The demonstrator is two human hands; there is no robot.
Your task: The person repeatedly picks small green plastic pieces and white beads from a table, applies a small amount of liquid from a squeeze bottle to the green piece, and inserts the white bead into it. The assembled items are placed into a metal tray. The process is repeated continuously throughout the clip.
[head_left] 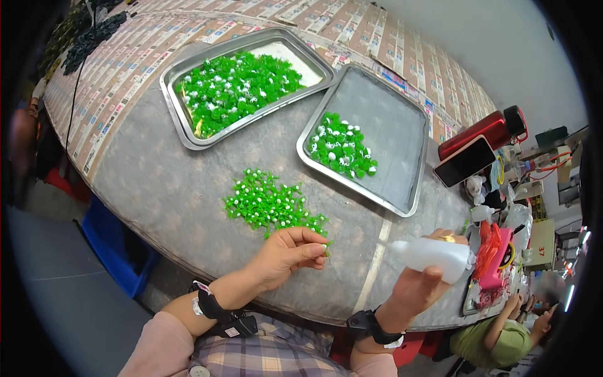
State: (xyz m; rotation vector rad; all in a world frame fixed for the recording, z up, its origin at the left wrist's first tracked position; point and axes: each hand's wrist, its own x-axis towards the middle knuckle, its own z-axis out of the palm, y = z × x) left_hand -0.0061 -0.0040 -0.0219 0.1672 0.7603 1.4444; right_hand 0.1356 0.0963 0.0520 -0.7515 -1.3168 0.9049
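Some bare table separates bottle from tray edge.

The left hand, lower centre, pinches a green piece between its fingers; the right hand, lower right, grips a white bottle. A green pile lies mid-frame on the counter, a fuller tray upper left, a sparser tray right of centre.

Small green-white piece near loose green pile; translucent white bottle near-horizontal, nozzle left.
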